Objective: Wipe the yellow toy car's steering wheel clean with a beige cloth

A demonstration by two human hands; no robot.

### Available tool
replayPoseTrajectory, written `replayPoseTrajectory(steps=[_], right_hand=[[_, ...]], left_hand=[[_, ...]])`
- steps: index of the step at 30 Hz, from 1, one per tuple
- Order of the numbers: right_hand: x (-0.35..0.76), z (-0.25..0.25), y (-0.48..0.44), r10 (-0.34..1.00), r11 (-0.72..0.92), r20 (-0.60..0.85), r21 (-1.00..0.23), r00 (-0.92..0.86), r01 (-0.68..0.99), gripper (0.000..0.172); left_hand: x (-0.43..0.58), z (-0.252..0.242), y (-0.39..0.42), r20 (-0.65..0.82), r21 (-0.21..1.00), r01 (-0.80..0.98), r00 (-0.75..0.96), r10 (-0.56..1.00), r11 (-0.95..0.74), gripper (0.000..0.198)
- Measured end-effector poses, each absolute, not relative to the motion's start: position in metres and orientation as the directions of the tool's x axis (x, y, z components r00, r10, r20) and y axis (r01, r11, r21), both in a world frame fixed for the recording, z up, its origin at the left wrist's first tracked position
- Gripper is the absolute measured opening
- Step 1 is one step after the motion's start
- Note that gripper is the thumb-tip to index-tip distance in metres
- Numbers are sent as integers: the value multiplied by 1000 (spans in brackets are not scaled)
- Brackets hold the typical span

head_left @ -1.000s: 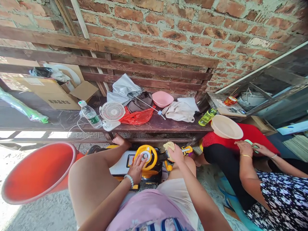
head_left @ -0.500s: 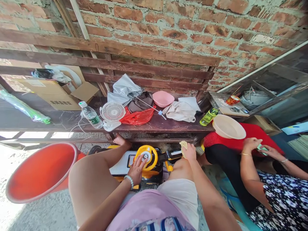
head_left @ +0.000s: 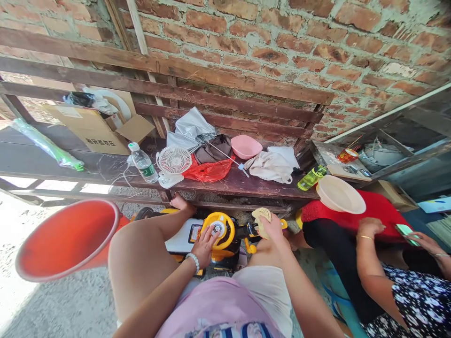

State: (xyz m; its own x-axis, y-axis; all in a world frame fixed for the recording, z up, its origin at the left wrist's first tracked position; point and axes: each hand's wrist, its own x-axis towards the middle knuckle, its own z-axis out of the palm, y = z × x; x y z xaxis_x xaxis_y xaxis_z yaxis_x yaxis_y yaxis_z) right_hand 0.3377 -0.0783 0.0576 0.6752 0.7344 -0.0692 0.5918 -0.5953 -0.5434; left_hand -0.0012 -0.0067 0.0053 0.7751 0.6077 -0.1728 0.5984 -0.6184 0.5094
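Observation:
A ride-on toy digger with a yellow steering wheel (head_left: 229,234) stands between my legs, its body (head_left: 177,238) white, yellow and black. My left hand (head_left: 203,246), a beaded bracelet at the wrist, rests flat on the wheel's hub and left rim with its fingers stretched out. In my right hand (head_left: 274,227) a crumpled pale yellow cloth (head_left: 260,220) is gripped against the toy's dark arm (head_left: 243,231). The cloth hides part of that arm. A small yellow lever (head_left: 251,247) hangs below.
A large red bucket (head_left: 116,220) stands at my left. Along the wooden bench (head_left: 246,186) are a water bottle (head_left: 143,164), a white fan (head_left: 174,160), a red bag (head_left: 207,171), a pink bowl (head_left: 245,146) and a green bottle (head_left: 312,178). A person's hand (head_left: 421,240) at right holds something light green.
My right hand and the cloth have moved left along the toy's arm, uncovering its yellow end. My left hand stays on the wheel. The nearby person's hands have separated. The whole view has shifted slightly.

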Motion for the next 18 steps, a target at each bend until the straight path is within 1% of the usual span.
replayPoseTrajectory(steps=[2,4,6,8,9,11,13,16,18], right_hand=[[321,75,-65,755,-513,-1,-625,656,589,33],[298,91,-49,813,-409,55,-654,579,636,34],[270,101,-34,890,-297,79,-646,449,703,34],[241,104,-21,947,-196,91,-595,308,780,35],[227,102,-14,967,-148,90,-558,236,816,37],[205,95,-3,995,-63,42,-476,94,877,41],[190,85,6,997,-25,-72,-406,-5,914,46],[184,72,15,971,-61,-236,-342,-23,938,50],[186,68,16,962,-68,-270,-329,-25,942,51]], left_hand=[[-1,3,-7,-172,518,599,772,612,-610,82],[0,-2,-8,-132,542,587,767,628,-602,89],[0,-7,-8,-68,581,557,760,647,-593,99],[-1,-12,-7,-17,618,534,742,670,-577,105],[-2,-13,-6,-9,630,536,728,685,-561,106],[-4,-15,-3,-37,638,570,695,718,-518,99],[-6,-14,0,-101,621,620,670,735,-480,87],[-8,-10,1,-185,581,669,663,725,-463,77],[-8,-7,1,-214,564,683,664,717,-464,78]])
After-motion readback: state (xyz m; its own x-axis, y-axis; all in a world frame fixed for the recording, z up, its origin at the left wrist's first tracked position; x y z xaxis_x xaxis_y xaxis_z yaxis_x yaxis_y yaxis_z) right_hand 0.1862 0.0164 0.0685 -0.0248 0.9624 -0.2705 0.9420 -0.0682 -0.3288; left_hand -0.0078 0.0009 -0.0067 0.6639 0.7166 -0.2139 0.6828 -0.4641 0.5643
